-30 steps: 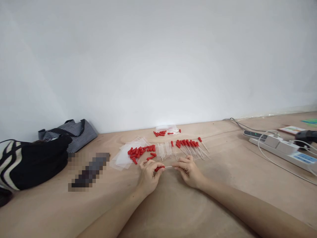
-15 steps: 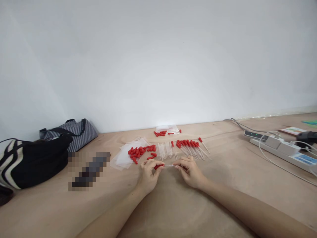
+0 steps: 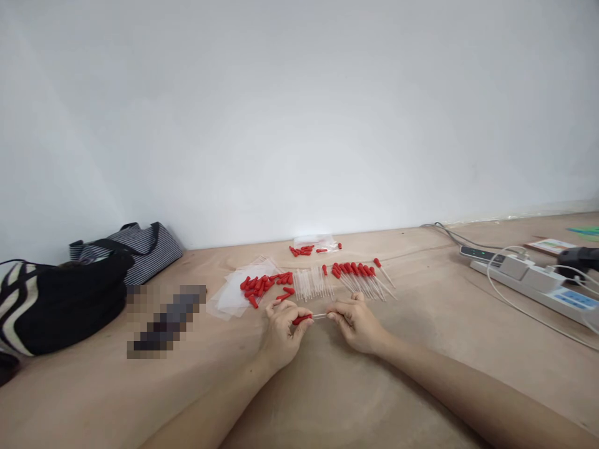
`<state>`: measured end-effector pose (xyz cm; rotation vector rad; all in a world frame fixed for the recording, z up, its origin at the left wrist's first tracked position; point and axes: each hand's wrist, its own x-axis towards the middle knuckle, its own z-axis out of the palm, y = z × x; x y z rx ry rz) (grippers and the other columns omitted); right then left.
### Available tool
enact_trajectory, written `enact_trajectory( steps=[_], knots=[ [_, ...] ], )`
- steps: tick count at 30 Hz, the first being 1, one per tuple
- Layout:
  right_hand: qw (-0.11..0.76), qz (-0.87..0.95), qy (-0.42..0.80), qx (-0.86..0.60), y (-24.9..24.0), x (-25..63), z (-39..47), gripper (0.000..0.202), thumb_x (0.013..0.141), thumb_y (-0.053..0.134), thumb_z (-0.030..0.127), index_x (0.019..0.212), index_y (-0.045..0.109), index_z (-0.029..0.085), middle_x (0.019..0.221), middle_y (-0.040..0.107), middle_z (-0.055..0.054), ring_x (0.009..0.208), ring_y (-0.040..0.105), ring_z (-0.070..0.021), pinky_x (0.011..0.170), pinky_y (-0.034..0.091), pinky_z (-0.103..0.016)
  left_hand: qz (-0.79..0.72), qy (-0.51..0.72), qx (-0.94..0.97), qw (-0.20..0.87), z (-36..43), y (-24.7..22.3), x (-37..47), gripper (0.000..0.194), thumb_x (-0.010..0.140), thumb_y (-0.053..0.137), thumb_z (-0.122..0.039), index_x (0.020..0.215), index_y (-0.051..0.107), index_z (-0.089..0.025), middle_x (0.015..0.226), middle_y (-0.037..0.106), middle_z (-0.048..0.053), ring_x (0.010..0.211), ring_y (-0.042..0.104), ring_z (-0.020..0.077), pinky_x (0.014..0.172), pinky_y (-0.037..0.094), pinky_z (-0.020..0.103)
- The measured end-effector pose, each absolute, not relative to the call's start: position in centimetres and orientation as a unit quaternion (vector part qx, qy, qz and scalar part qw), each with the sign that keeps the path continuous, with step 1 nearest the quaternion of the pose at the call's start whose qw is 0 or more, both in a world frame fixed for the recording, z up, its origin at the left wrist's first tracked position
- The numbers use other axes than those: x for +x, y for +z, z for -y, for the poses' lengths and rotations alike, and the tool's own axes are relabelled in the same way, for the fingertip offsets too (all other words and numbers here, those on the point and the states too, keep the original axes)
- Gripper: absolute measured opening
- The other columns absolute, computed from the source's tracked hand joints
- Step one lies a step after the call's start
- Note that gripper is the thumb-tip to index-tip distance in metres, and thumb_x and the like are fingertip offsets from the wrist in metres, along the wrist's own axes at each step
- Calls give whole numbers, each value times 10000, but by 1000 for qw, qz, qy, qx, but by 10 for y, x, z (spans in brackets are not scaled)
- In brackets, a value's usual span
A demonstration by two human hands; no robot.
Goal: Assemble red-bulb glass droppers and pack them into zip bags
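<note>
My left hand (image 3: 286,327) pinches a red rubber dropper bulb (image 3: 302,319) between thumb and fingers. A thin clear dropper tube (image 3: 319,316) runs from the bulb's mouth into my right hand (image 3: 354,321), whose thumb and fingers are closed on its other end. How deep the tube sits in the bulb I cannot tell. Just beyond my hands lies a row of loose clear tubes (image 3: 309,284). Left of it is a pile of red bulbs (image 3: 258,285), partly on clear plastic bags (image 3: 230,298). Several droppers with red bulbs (image 3: 360,270) lie fanned out to the right.
More red bulbs (image 3: 301,251) and a clear bag (image 3: 314,240) lie near the wall. At left stand a black bag (image 3: 70,305) and a striped bag (image 3: 152,252), beside a blurred dark object (image 3: 168,321). A white power strip (image 3: 533,282) with cables is at right.
The tube and bulb now tilt slightly, and less of the tube shows between my hands, which have come a little closer together. The view has shifted slightly.
</note>
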<state>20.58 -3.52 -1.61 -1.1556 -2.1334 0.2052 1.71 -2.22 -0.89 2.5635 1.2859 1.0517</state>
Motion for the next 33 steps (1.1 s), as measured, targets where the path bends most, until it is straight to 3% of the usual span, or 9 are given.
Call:
enact_trajectory(
  steps=[13, 21, 27, 33],
  knots=[
    [306, 825, 114, -462, -13, 202, 34, 285, 843, 345, 201, 602, 493, 167, 587, 578, 23, 529, 436, -89, 667, 229, -265, -397, 337, 853, 26, 24, -10, 17, 135, 777, 508, -274, 737, 618, -206, 633, 596, -10, 688, 538, 150, 885, 253, 418],
    [272, 827, 153, -468, -12, 204, 30, 301, 850, 330, 232, 636, 534, 174, 600, 586, 19, 542, 448, -95, 729, 255, -286, -408, 322, 851, 78, 20, -10, 18, 122, 766, 517, -279, 764, 624, -222, 666, 624, -15, 708, 542, 156, 894, 232, 452],
    [271, 809, 205, -479, -14, 202, 28, 329, 851, 342, 298, 677, 590, 170, 553, 548, 30, 533, 458, -93, 762, 285, -292, -411, 350, 831, 132, 19, -13, 16, 96, 724, 568, -253, 764, 643, -206, 696, 629, 6, 684, 547, 154, 857, 326, 420],
    [279, 823, 222, -442, -12, 207, 24, 373, 879, 290, 332, 736, 593, 169, 615, 538, 20, 573, 463, -107, 659, 339, -242, -403, 385, 800, 223, 10, -14, 11, 176, 719, 582, -295, 835, 655, -186, 764, 645, 36, 699, 566, 153, 672, 445, 282]
  ],
)
